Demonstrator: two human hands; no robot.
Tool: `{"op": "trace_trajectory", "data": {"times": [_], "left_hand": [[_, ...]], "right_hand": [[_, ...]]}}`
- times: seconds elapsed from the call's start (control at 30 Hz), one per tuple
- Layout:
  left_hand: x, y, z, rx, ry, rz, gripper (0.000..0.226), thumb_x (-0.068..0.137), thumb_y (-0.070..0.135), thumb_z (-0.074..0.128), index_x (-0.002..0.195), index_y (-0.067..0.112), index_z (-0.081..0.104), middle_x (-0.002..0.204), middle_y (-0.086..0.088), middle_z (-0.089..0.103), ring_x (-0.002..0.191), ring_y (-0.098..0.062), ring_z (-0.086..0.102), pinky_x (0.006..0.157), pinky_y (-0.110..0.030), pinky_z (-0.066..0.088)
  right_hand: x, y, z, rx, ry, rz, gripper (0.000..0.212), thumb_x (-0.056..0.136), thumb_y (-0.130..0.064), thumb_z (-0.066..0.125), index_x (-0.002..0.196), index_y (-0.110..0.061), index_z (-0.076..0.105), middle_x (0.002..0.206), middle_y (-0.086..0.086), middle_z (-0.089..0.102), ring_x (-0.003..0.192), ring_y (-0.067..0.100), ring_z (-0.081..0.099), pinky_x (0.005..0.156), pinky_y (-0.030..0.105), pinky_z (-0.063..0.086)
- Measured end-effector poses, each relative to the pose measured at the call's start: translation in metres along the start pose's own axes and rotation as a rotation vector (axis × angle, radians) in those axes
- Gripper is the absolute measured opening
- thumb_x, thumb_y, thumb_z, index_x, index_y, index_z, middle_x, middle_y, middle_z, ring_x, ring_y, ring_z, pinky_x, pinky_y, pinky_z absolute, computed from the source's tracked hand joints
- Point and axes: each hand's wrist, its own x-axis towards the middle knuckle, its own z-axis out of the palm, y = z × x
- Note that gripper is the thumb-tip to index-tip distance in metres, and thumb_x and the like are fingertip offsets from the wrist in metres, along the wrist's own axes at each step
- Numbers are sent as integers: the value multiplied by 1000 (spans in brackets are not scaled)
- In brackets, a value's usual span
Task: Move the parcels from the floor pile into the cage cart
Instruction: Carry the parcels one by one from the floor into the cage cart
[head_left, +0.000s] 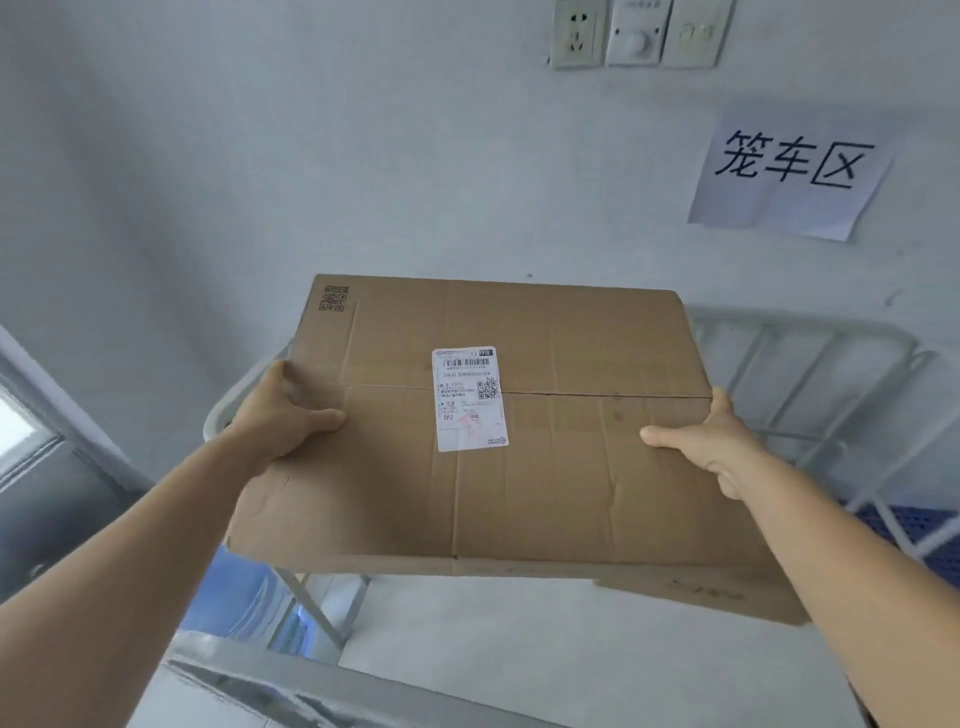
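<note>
Two bare forearms reach forward. The left hand (291, 410) and right hand (711, 441) grip opposite side edges of a flat cardboard parcel (545, 478), thumbs curled over its top, holding it in the air. A white shipping label (470, 399) sits at its centre. Behind and below stands the grey metal cage cart (810, 374). On the far wall hang a paper sign (789, 171) and an electrical socket (579, 34).

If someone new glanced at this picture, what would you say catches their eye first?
First the large cardboard box filling the centre, gripped at its sides by the left hand and right hand, with a white shipping label on top. Next, the paper sign with bold black characters on the wall, upper right, above the cart's grey bars.
</note>
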Motion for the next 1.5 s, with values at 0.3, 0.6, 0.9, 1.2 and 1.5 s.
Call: {"op": "trace_trajectory", "data": {"times": [0.3,0.6,0.9,1.2,1.5], "left_hand": [[65,-36,50,35,-164,-98,91,68,19,87,142,16,34,121,-7,56,105,-27,56,84,-39,48],[123,-57,92,93,-197,-238,92,72,15,84,145,17,28,120,-6,55,103,-26,55,87,-40,47],[191,-106,153,203,-245,-312,86,67,11,87,137,16,36,112,-6,60,94,-27,58,86,-43,51],[271,-158,228,196,-308,-419,74,58,15,90,115,22,45,101,0,63,92,-23,62,87,-45,52],[341,-222,303,232,-336,-439,66,66,7,86,112,23,42,101,0,62,95,-26,60,86,-43,50]], "right_hand": [[42,34,38,-15,-2,133,125,68,-24,89,157,-27,1,161,5,20,144,27,28,116,46,28],[119,58,97,-47,-106,255,132,43,-38,92,151,-27,17,152,8,38,132,28,45,108,47,39],[181,97,157,-73,-183,428,125,68,-19,88,156,-28,0,157,5,29,141,28,34,114,47,31],[260,134,212,-131,-187,518,121,71,-17,86,156,-27,1,157,8,27,140,30,35,112,43,32],[335,184,276,-157,-188,564,122,70,-20,87,156,-28,-1,158,8,22,141,29,33,113,45,32]]}}
